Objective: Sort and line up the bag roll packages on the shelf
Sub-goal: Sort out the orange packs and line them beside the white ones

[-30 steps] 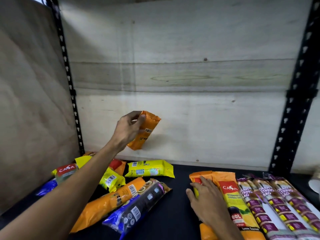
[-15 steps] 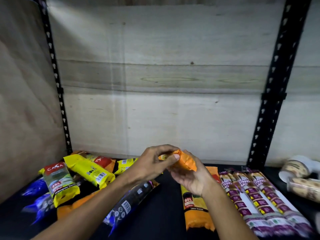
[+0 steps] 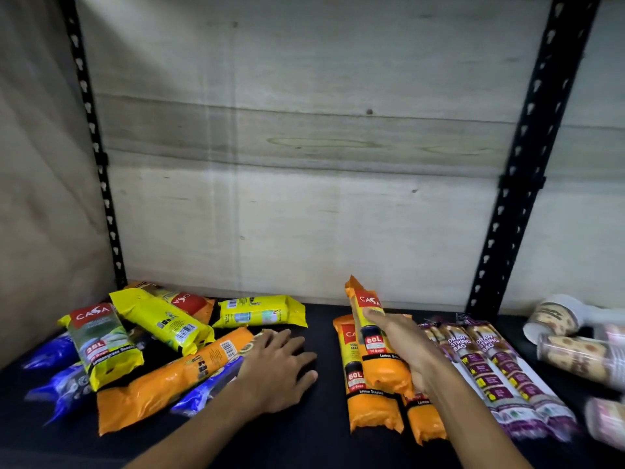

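Observation:
My right hand [image 3: 404, 346] grips an orange bag roll package [image 3: 375, 336], tilted with its far end raised, above two orange packages [image 3: 367, 390] lying lengthwise on the black shelf [image 3: 324, 428]. To their right lies a row of purple drawstring bag packages [image 3: 490, 363]. My left hand [image 3: 275, 367] rests flat with straight fingers on the end of a blue-and-black package [image 3: 203, 392], beside a long orange package [image 3: 169, 377]. A jumbled pile of yellow packages [image 3: 169, 324], another yellow one [image 3: 260, 311] and blue ones [image 3: 64, 384] fills the shelf's left side.
Black perforated uprights stand at back left [image 3: 98, 164] and back right [image 3: 527, 164] against a pale wooden back wall. Clear tubes and a paper cup [image 3: 554, 319] lie on the neighbouring shelf section at far right. A wooden side panel closes the left.
The orange package passed from my left hand to my right, which carried it down over the orange row. My left hand dropped onto the pile at left.

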### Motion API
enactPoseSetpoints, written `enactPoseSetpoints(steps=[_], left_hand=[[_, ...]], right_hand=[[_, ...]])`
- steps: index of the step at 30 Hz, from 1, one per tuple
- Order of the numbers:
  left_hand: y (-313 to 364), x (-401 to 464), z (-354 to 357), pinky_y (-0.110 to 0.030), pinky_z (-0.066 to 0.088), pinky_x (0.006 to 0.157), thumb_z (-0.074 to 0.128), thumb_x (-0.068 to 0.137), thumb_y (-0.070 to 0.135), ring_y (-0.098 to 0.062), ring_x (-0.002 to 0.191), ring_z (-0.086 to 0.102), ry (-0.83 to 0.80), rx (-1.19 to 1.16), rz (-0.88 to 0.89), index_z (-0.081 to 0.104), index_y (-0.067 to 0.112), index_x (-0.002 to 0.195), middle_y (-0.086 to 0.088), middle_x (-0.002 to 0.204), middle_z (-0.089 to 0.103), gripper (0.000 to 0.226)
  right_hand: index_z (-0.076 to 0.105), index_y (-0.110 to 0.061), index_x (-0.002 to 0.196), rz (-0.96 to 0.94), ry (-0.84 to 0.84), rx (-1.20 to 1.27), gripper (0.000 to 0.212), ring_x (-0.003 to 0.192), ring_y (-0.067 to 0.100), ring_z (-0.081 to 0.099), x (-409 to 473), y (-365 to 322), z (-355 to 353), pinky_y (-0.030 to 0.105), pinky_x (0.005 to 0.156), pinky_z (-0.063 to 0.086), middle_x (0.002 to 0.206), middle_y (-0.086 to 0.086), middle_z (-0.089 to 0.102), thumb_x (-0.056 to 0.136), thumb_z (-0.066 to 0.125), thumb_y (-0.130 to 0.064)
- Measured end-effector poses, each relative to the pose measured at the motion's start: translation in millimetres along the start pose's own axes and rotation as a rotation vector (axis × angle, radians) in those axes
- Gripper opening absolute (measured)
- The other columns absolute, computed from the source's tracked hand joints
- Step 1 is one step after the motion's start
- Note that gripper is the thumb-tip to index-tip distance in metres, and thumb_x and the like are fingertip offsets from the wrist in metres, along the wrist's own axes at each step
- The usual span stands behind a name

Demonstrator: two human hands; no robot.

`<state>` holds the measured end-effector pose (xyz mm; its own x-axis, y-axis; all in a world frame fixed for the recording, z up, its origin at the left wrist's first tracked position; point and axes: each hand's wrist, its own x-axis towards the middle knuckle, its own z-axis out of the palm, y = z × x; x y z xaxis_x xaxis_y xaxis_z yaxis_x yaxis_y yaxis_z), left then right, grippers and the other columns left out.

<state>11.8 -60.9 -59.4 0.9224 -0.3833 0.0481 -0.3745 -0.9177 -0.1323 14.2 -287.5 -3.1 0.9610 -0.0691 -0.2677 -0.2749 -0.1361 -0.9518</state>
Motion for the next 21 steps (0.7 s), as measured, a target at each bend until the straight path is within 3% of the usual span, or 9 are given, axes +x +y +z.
enactPoseSetpoints(steps=[5, 8, 14, 17, 21], left_hand=[[2, -1, 8, -0.049, 0.009, 0.118, 0.015, 0.098, 0.059, -0.027, 0.149, 0.016, 0.042, 0.089, -0.001, 0.032, 0.035, 0.149, -0.001, 0.161, 0.025, 0.059], [2, -2, 9, -0.049, 0.010, 0.118, 0.014, 0.099, 0.058, -0.028, 0.149, 0.016, 0.054, 0.106, 0.004, 0.032, 0.034, 0.149, -0.002, 0.160, 0.027, 0.059], [2, -4, 11, -0.050, 0.009, 0.118, 0.013, 0.099, 0.058, -0.028, 0.148, 0.017, 0.067, 0.096, -0.002, 0.032, 0.034, 0.149, -0.002, 0.159, 0.028, 0.059], [2, -3, 11, -0.051, 0.009, 0.118, 0.013, 0.099, 0.058, -0.028, 0.148, 0.018, 0.072, 0.090, -0.005, 0.033, 0.034, 0.148, -0.002, 0.159, 0.029, 0.059], [2, -3, 11, -0.050, 0.008, 0.118, 0.014, 0.099, 0.058, -0.028, 0.147, 0.018, 0.069, 0.085, -0.004, 0.033, 0.033, 0.148, -0.003, 0.158, 0.029, 0.059]], right_hand=[[0.059, -0.021, 0.108, -0.126, 0.145, -0.300, 0.033, 0.083, 0.019, 0.072, -5, 12, -3, 0.039, 0.073, 0.060, 0.096, 0.001, 0.072, 0.083, 0.077, -0.032], [0.060, -0.022, 0.115, -0.143, 0.242, -0.476, 0.040, 0.082, 0.014, 0.069, -3, 22, -7, 0.029, 0.062, 0.052, 0.097, -0.003, 0.070, 0.083, 0.075, -0.040], [0.064, -0.018, 0.107, -0.170, 0.331, -0.765, 0.039, 0.086, 0.018, 0.064, -6, 33, -6, 0.031, 0.072, 0.050, 0.096, -0.003, 0.067, 0.085, 0.067, -0.050], [0.061, -0.018, 0.105, -0.166, 0.373, -0.853, 0.040, 0.100, 0.024, 0.059, -8, 38, -3, 0.038, 0.084, 0.051, 0.110, 0.005, 0.062, 0.086, 0.063, -0.053], [0.057, -0.015, 0.119, -0.181, 0.364, -0.952, 0.045, 0.126, 0.031, 0.042, -14, 43, 6, 0.043, 0.099, 0.041, 0.131, 0.014, 0.046, 0.090, 0.054, -0.050]])
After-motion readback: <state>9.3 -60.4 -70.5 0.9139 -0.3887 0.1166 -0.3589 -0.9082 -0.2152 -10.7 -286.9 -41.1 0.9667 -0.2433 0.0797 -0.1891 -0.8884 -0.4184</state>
